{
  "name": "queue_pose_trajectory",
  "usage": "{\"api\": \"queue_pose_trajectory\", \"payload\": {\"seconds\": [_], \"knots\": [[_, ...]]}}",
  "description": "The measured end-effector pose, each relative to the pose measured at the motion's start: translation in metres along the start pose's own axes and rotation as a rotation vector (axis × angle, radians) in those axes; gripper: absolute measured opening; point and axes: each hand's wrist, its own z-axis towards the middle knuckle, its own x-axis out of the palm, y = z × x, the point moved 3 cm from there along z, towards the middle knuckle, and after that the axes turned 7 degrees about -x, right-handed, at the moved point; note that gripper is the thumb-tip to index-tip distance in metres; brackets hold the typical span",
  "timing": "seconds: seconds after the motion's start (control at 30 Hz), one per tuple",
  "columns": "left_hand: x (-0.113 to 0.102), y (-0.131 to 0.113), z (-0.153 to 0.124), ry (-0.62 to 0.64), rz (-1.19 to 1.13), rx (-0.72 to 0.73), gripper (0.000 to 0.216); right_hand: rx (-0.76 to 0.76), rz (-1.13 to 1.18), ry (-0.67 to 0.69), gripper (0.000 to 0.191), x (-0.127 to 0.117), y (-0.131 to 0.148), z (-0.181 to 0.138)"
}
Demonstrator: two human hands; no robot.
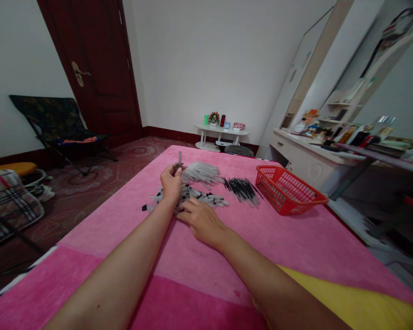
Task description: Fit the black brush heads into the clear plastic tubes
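My left hand (171, 181) is closed around a thin pen barrel (180, 158) that sticks upright from its fingers. My right hand (199, 220) lies palm down on the pink cloth (268, 238), its fingers curled at the edge of a scattered heap of pen parts with black caps (206, 198); I cannot make out what they pinch. Beyond the hands lies a bundle of clear pen barrels (202, 172). To the right of it is a bundle of black refills (241, 189).
A red plastic basket (287, 190) stands on the cloth to the right of the refills. A folding chair (60, 126) and a dark door (92, 68) are at the left, a small white table (220, 135) at the far wall, a dresser (316, 153) at the right.
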Motion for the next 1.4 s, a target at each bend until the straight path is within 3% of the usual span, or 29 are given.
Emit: {"api": "queue_pose_trajectory", "payload": {"seconds": [0.13,0.37,0.47,0.63,0.77,0.87,1.4], "knots": [[-0.002,0.001,0.001,-0.008,0.004,-0.006,0.023,-0.009,-0.021,0.056,0.021,0.013,0.001,0.005],[0.007,-0.008,-0.01,0.106,0.138,0.069,0.021,0.202,-0.013,0.023,0.025,0.013,-0.003,0.002],[0.011,-0.011,-0.016,0.169,0.318,0.16,0.023,0.339,0.093,-0.156,0.017,-0.002,-0.02,-0.009],[0.022,-0.02,-0.032,0.407,0.709,0.458,0.024,0.712,0.392,-0.667,0.016,-0.022,-0.083,-0.058],[0.032,-0.031,-0.046,0.576,0.89,0.589,0.035,0.812,0.606,-0.798,0.024,-0.015,-0.123,-0.088],[0.036,-0.036,-0.052,0.634,0.932,0.618,0.043,0.841,0.73,-0.823,0.027,-0.009,-0.13,-0.091],[0.039,-0.032,-0.057,0.681,0.96,0.634,0.037,0.82,0.694,-0.791,0.019,-0.012,-0.118,-0.081]]}}
